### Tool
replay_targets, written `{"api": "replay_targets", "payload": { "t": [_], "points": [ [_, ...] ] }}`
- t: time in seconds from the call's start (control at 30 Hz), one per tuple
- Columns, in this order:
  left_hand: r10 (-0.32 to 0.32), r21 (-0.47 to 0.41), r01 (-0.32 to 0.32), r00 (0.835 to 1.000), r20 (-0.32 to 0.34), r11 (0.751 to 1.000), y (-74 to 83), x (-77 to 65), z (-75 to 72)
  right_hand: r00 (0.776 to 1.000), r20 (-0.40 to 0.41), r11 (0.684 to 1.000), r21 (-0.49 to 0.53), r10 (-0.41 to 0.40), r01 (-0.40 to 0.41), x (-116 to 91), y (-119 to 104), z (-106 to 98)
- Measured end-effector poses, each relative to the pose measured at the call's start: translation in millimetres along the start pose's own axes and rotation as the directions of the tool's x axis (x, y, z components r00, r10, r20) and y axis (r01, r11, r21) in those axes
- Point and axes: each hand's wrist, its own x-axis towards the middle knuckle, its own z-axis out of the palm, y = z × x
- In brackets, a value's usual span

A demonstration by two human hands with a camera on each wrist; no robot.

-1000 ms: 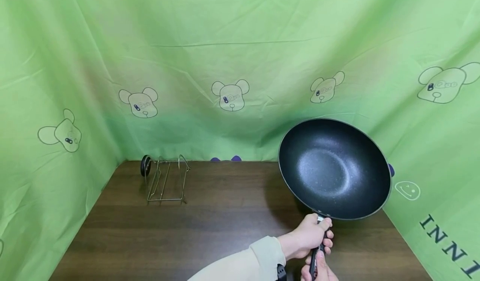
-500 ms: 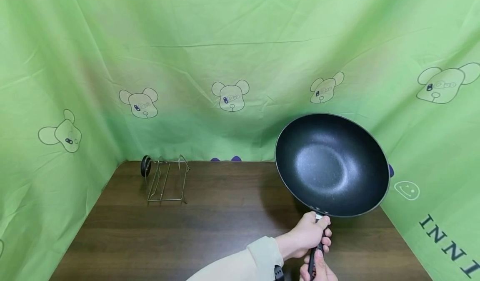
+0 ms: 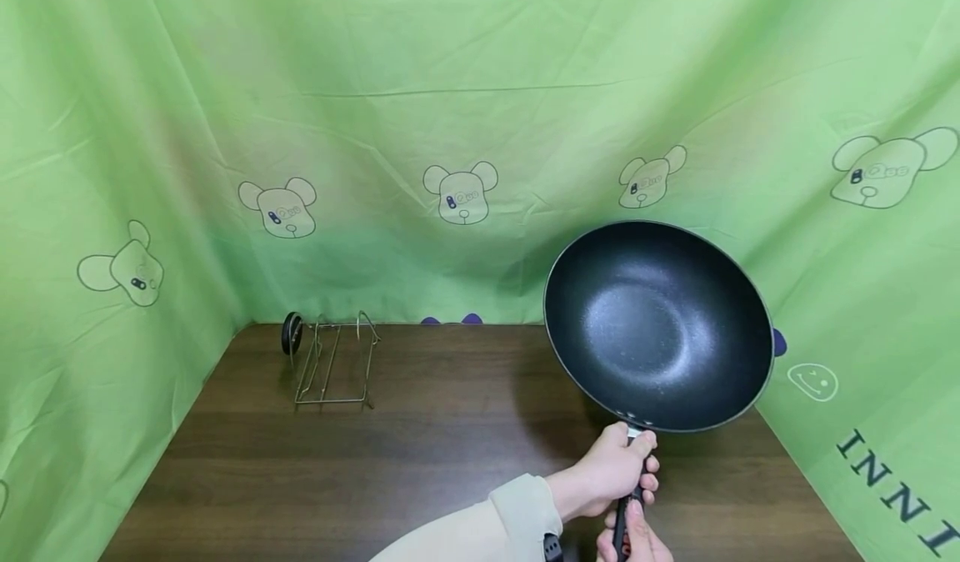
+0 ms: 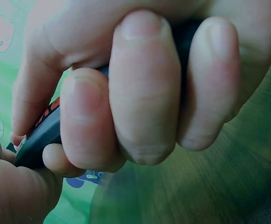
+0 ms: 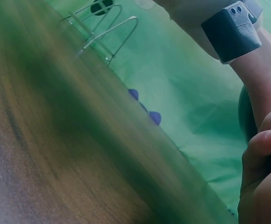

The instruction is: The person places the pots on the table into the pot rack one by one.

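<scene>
A black wok is held over the right side of the table, tilted so its dark inner face shows in the head view. My left hand grips the black handle just below the wok's silver collar. My right hand holds the same handle lower down, its thumb along it, partly cut off by the frame's bottom edge. Seen from the left wrist, the fingers of my left hand curl around the handle, while the right hand shows at lower left.
Toward the back left of the brown wooden table stands a small metal wire rack with a black round piece at its left end. Green printed cloth hangs behind the table and along both sides.
The wok has shifted slightly left and upward in the head view, both hands moving along with it. Their grip on the handle looks the same. The wire rack has stayed put.
</scene>
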Motion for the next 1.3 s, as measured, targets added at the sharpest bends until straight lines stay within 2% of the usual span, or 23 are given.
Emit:
{"api": "replay_targets", "payload": {
  "t": [0.17,0.4,0.67,0.97,1.1,1.3],
  "points": [
    [0.013,0.007,-0.013,1.000,0.000,1.000,2.2,-3.0,-0.8,1.000,0.005,1.000,0.020,-0.018,0.018,1,1,1],
    [0.028,0.028,-0.028,1.000,-0.009,0.999,5.9,-6.1,-1.8,0.998,-0.048,0.999,0.018,-0.041,0.042,0,0,8],
    [0.036,0.059,-0.034,0.999,-0.031,0.998,7.4,-5.9,-5.2,0.996,-0.091,1.000,0.015,-0.002,0.003,0,-1,15],
    [0.038,0.109,-0.030,0.996,-0.075,0.994,7.5,-6.3,-10.8,0.999,-0.019,0.999,0.036,0.037,-0.037,-1,3,15],
    [0.071,0.178,-0.051,0.992,-0.108,0.983,6.3,-7.9,-11.5,0.999,-0.002,0.999,0.031,0.044,-0.044,-1,3,16],
    [0.127,0.290,-0.081,0.981,-0.144,0.954,11.1,-12.4,-12.8,0.998,0.027,0.998,0.039,0.053,-0.054,1,3,17]
  ]
}}
